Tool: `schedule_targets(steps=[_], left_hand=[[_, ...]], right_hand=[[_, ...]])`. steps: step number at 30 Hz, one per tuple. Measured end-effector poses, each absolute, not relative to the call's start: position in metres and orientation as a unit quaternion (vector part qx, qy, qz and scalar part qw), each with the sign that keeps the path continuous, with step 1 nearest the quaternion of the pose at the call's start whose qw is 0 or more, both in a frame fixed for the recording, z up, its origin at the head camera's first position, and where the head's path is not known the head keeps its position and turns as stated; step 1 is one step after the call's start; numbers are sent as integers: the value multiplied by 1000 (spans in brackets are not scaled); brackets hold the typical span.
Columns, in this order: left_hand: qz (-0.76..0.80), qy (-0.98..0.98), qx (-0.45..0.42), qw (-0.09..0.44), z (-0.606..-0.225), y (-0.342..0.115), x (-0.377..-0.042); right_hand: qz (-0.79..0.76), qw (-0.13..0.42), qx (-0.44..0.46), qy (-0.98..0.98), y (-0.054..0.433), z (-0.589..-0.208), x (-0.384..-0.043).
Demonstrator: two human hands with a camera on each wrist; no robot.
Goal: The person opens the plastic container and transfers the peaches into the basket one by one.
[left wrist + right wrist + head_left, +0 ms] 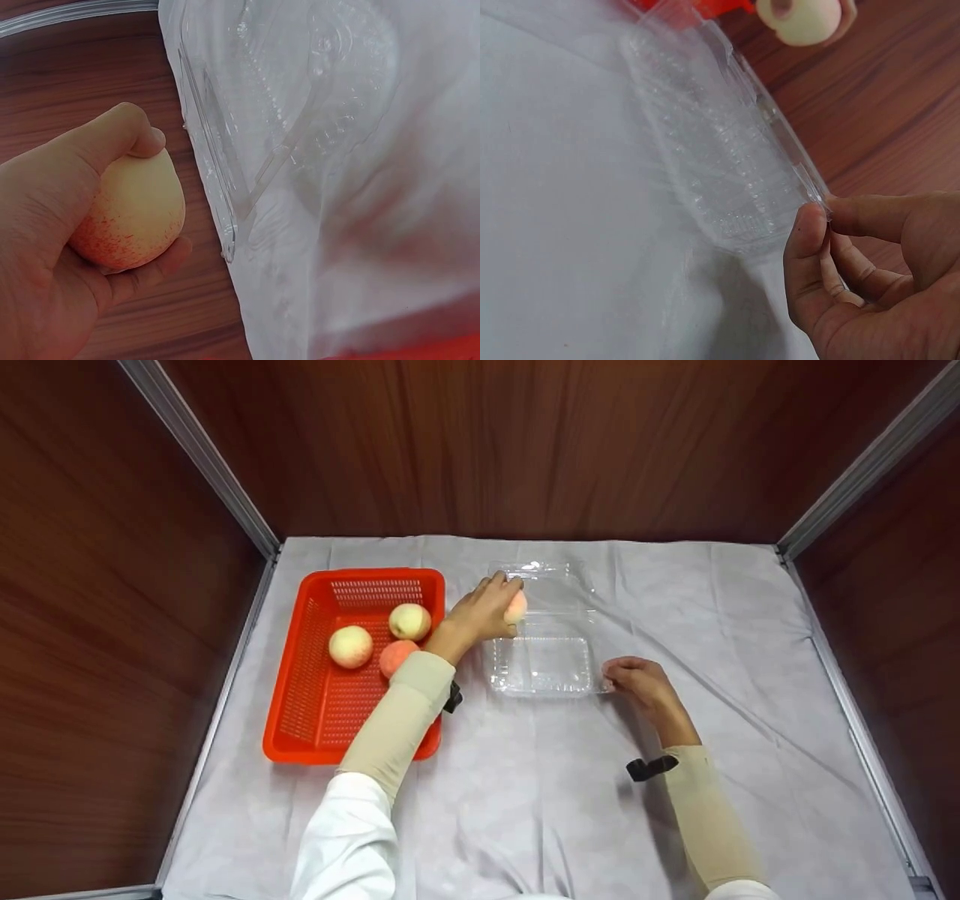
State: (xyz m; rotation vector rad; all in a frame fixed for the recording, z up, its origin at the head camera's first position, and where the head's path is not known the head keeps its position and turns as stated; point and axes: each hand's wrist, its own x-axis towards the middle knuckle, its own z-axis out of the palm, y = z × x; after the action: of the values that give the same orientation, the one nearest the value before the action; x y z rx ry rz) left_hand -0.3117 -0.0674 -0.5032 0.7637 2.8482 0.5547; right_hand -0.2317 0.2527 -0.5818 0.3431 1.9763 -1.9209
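My left hand grips a pale peach with a red blush, thumb on one side and fingers round the other. In the head view it hovers by the left side of a clear plastic clamshell box, whose lid stands open toward the back wall. At the box's near right corner my right hand pinches the rim between thumb and fingers; the right wrist view shows this pinch closely. Inside the box I see no fruit.
A red plastic basket stands left of the box. In it lie two pale peaches and a redder peach, partly behind my left sleeve. A grey-white cloth covers the table, and brown wood-grain panels enclose it.
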Motion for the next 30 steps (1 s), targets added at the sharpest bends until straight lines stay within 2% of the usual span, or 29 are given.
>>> schedule_targets(steps=[11,30], left_hand=[[168,952,250,61,-495,-72,-315],[179,953,237,53,-488,-91,-319]], right_hand=[[-689,169,122,694,256,-594,-234],[-696,167,111,689,255,-589,-232]])
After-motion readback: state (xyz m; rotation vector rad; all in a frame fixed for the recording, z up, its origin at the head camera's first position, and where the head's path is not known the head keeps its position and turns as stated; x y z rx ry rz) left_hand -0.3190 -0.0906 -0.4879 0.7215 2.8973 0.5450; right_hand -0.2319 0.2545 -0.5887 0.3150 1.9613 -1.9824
